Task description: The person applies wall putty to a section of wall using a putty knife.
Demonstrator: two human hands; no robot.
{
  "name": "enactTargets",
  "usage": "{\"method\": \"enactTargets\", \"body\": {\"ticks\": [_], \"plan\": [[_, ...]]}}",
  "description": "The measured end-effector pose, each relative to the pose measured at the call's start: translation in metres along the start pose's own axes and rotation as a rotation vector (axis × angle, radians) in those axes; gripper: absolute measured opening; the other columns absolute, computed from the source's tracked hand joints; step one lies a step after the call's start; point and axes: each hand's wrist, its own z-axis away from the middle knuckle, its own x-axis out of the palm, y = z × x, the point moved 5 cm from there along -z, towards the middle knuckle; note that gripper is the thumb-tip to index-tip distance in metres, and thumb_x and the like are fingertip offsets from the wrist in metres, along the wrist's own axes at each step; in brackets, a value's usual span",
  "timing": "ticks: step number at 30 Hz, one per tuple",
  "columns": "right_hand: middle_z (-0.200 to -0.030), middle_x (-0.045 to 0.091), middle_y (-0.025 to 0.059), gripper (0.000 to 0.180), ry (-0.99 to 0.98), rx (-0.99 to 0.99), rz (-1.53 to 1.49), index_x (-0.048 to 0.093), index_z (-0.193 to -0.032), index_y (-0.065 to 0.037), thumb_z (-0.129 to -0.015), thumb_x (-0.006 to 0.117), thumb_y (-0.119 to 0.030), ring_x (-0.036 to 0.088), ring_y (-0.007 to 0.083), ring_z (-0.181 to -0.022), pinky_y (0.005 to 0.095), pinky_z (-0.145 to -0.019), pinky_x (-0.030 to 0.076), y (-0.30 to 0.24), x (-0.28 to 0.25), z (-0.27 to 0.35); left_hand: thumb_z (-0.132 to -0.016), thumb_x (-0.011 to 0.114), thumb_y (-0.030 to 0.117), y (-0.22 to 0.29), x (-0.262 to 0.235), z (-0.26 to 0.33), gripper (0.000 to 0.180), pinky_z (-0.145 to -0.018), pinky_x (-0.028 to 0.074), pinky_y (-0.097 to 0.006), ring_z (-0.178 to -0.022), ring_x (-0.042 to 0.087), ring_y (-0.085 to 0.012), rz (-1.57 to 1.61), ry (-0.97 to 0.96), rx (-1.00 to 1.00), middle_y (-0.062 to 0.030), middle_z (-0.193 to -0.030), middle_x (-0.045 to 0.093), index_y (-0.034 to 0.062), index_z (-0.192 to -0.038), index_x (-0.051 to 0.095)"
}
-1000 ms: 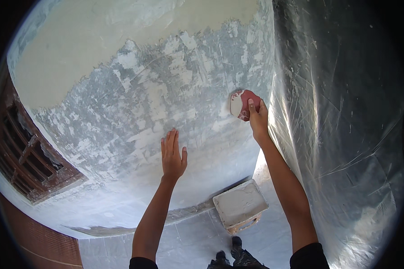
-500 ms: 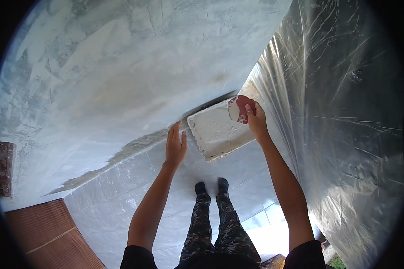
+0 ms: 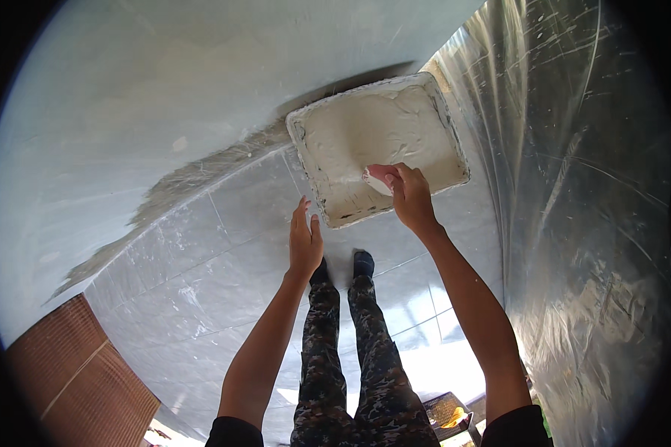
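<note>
My right hand (image 3: 413, 198) is closed round a red plaster scraper (image 3: 381, 176), whose flat blade carries some white coating. It is over the near part of a rectangular tub (image 3: 455, 127) with a crusted white rim. Wet off-white plaster (image 3: 365, 134) fills the tub, smeared and ridged on top. My left hand (image 3: 304, 237) hangs in the air left of the tub's near corner, fingers extended and a little apart, with nothing in it. Whether the scraper's edge touches the plaster I cannot tell.
A wall (image 3: 156, 112) with pale skim coat rises on the left, its bottom strip bare grey. Clear plastic sheeting (image 3: 574, 186) hangs along the right. Below is a grey tiled floor (image 3: 201, 283) with white splatters. A brown ribbed sheet (image 3: 82, 365) lies at the lower left.
The view has tilted down, so the whole tub shows. My right hand has lowered the scraper from beside the wall to the tub's near part. My left hand has come away from the wall.
</note>
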Motion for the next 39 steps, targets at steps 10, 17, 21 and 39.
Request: {"method": "enactTargets", "body": {"ticks": [10,17,21,39], "plan": [[-0.088,0.065,0.0028,0.022,-0.061,-0.395,0.229,0.066,-0.104,-0.010,-0.085,0.062,0.000,0.056,0.0245,-0.083,0.0389,-0.079,0.042,-0.033,0.036,-0.015,-0.104,0.040,0.010,-0.012,0.028,-0.002,0.047,-0.103,0.042,-0.044,-0.122,0.054,-0.0381,0.059,0.043,0.042,-0.0259,-0.132,0.056,-0.0003,-0.150,0.036],[-0.089,0.064,0.0017,0.030,-0.118,-0.456,0.236,0.067,-0.105,-0.011,-0.078,0.065,0.002,0.055,0.0235,-0.086,0.0380,-0.080,0.042,-0.033,0.041,-0.007,-0.104,0.039,0.010,-0.011,0.027,-0.002,0.047,-0.103,0.042,-0.044,-0.121,0.055,-0.0371,0.044,0.043,0.046,-0.0256,-0.131,0.056,0.0000,-0.150,0.037],[-0.089,0.063,0.0018,0.029,-0.144,-0.550,0.196,0.066,-0.102,-0.010,-0.076,0.067,0.003,0.054,0.0236,-0.087,0.0381,-0.081,0.043,-0.033,0.039,0.004,-0.104,0.040,0.009,-0.012,0.028,-0.002,0.047,-0.102,0.042,-0.044,-0.121,0.055,-0.0370,0.063,0.039,0.021,-0.0253,-0.132,0.056,0.0001,-0.150,0.037],[-0.102,0.068,0.0098,0.020,-0.611,-0.191,0.059,0.067,-0.108,-0.003,-0.088,0.063,-0.003,0.057,0.0303,-0.099,0.0430,-0.092,0.045,-0.014,0.037,-0.019,-0.104,0.041,0.011,-0.012,0.026,-0.002,0.047,-0.102,0.042,-0.044,-0.119,0.055,-0.0369,0.030,0.023,0.047,-0.0244,-0.129,0.058,0.0002,-0.150,0.037]]}}
